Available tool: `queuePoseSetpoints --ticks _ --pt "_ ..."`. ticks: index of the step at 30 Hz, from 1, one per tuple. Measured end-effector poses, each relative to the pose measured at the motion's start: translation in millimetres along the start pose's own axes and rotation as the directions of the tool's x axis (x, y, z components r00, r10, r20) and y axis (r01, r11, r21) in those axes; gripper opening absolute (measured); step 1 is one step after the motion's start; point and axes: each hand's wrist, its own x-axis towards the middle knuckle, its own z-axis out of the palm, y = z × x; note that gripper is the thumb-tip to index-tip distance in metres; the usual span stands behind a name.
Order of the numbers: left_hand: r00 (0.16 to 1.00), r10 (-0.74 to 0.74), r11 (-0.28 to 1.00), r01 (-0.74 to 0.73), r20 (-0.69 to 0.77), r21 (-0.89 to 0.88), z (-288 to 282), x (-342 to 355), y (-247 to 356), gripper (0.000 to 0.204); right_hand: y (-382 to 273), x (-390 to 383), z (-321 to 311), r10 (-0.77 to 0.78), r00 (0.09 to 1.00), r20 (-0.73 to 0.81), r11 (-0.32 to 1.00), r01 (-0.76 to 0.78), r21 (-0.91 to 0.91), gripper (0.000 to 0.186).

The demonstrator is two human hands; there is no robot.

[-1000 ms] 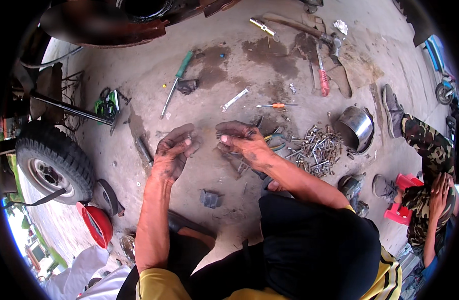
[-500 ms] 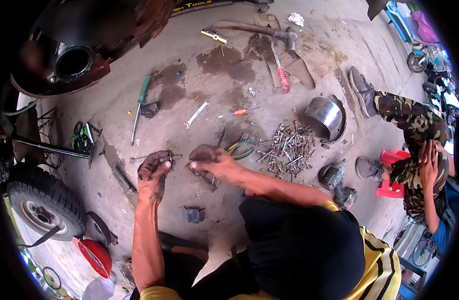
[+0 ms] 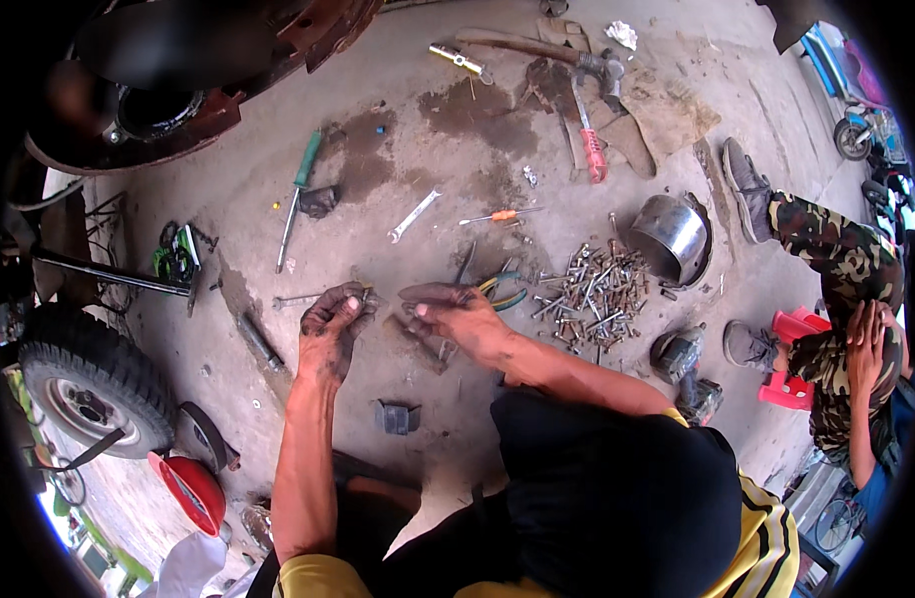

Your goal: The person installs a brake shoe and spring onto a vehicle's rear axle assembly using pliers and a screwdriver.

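Note:
My left hand (image 3: 330, 329) is closed in a pinch over the concrete floor, with a small dark metal piece at its fingertips, too blurred to name. Facing it, my right hand (image 3: 465, 317) has its thumb and fingers pressed together; whatever they hold is hidden. A small gap separates the two hands. Pliers with green and yellow handles (image 3: 504, 289) lie partly behind my right hand. A thin metal rod (image 3: 293, 300) shows beside my left fingers. To the right of the hands is a heap of bolts (image 3: 594, 294). An open-end wrench (image 3: 415, 216) lies beyond them.
Around lie an orange screwdriver (image 3: 502, 215), a green-handled screwdriver (image 3: 300, 194), a hammer (image 3: 597, 68), a metal cylinder (image 3: 667, 237) and a cordless power tool (image 3: 682, 364). A tyre (image 3: 54, 369) stands left. A person in camouflage trousers (image 3: 836, 244) sits at the right.
The whole view has shifted, so the floor items appear farther right and slightly higher. Both hands stay near each other, pinched, with only small finger movements.

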Motion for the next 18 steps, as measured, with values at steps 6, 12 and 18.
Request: queuePoseSetpoints --ticks 6,12,18 --pt "0.998 0.016 1.0 -0.015 0.06 -0.012 8 1 -7 0.028 -2 5 0 -0.044 0.994 -0.096 0.996 0.051 0.074 0.027" --pt "0.999 0.005 1.0 -0.005 0.045 -0.004 14 -1 -12 0.027 -6 1 1 -0.163 0.986 -0.035 0.98 0.158 -0.119 0.028" --pt "0.999 0.033 0.998 -0.032 0.025 -0.052 20 -6 -13 0.026 -16 -1 -1 -0.222 0.974 0.04 0.93 0.224 -0.29 0.027"
